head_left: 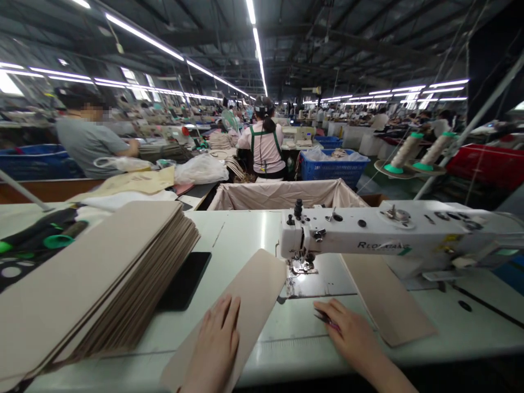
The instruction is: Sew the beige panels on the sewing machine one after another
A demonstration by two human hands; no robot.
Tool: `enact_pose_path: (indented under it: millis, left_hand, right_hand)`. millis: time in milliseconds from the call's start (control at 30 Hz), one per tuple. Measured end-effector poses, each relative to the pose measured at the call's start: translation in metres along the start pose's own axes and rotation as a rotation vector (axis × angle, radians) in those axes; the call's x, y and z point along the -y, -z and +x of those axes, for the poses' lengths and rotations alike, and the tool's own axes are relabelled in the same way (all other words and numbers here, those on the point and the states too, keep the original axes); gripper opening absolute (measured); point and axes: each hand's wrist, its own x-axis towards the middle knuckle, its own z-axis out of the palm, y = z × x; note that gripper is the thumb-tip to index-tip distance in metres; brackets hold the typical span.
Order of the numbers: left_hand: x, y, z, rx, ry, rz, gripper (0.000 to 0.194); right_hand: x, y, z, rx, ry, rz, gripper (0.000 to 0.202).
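My left hand (216,341) lies flat with fingers stretched out on a long beige panel (261,284) with rounded corners. The panel's far corner touches or nearly touches the needle area of a white sewing machine (344,232). To the right of the needle plate (327,284), my right hand (347,330) is closed around small dark thread snips (327,320), whose tips point toward the left. Another beige panel (388,303) lies under the machine arm, just beyond my right hand.
A tall stack of beige panels (164,262) stands at the left, partly over a dark flat pad (186,281). Behind the table is a cloth-lined bin (282,191). Thread cones (405,153) stand at the right. Two co-workers (264,142) sit farther off, near a blue basket (333,168).
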Motion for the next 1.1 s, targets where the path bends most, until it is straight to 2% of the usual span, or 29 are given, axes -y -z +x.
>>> enact_pose_path:
  millis: [67,133,200,267,333,400,533,600,667,733,800,933,1100]
  left_hand:
    - [0.01,0.004,-0.027,0.061,-0.046,-0.014,0.061]
    - [0.015,0.008,-0.039,0.15,-0.125,-0.055,0.066]
    - [0.012,0.012,-0.037,0.229,-0.216,-0.107,0.065]
    - [-0.001,0.017,-0.025,0.26,-0.284,-0.151,0.059]
    - [-0.024,0.021,-0.01,0.255,-0.298,-0.187,0.047]
    - [-0.057,0.024,0.002,0.254,-0.288,-0.228,0.04]
    - [-0.127,0.012,0.005,0.248,-0.369,-0.29,0.06]
    - [-0.153,-0.001,0.001,0.223,-0.418,-0.28,0.044]
    - [-0.169,-0.014,-0.003,0.21,-0.438,-0.263,0.022]
    - [-0.176,-0.022,-0.006,0.207,-0.425,-0.251,0.016]
    - [-0.179,-0.026,-0.007,0.194,-0.391,-0.244,0.02]
    - [-0.18,-0.02,-0.006,0.197,-0.333,-0.284,0.022]
    - [-0.181,-0.015,-0.004,0.269,-0.273,-0.402,0.02]
  right_hand:
    - [-0.007,0.001,-0.028,0.003,-0.082,0.128,0.041]
    - [-0.012,-0.002,-0.053,-0.014,-0.155,0.252,0.035]
    - [-0.013,-0.006,-0.071,-0.049,-0.217,0.325,0.032]
    - [-0.012,-0.011,-0.082,-0.09,-0.267,0.363,0.03]
    - [-0.01,-0.016,-0.088,-0.125,-0.314,0.39,0.029]
    - [-0.008,-0.019,-0.093,-0.15,-0.36,0.403,0.027]
    - [-0.003,-0.025,-0.103,-0.155,-0.423,0.366,0.023]
    - [0.0,-0.028,-0.108,-0.147,-0.414,0.315,0.02]
    - [0.003,-0.031,-0.111,-0.141,-0.386,0.266,0.018]
    - [0.005,-0.033,-0.113,-0.128,-0.356,0.225,0.016]
    - [0.008,-0.033,-0.113,-0.106,-0.335,0.181,0.013]
    - [0.012,-0.033,-0.109,-0.082,-0.295,0.108,0.009]
    - [0.015,-0.038,-0.1,-0.096,-0.266,0.013,0.011]
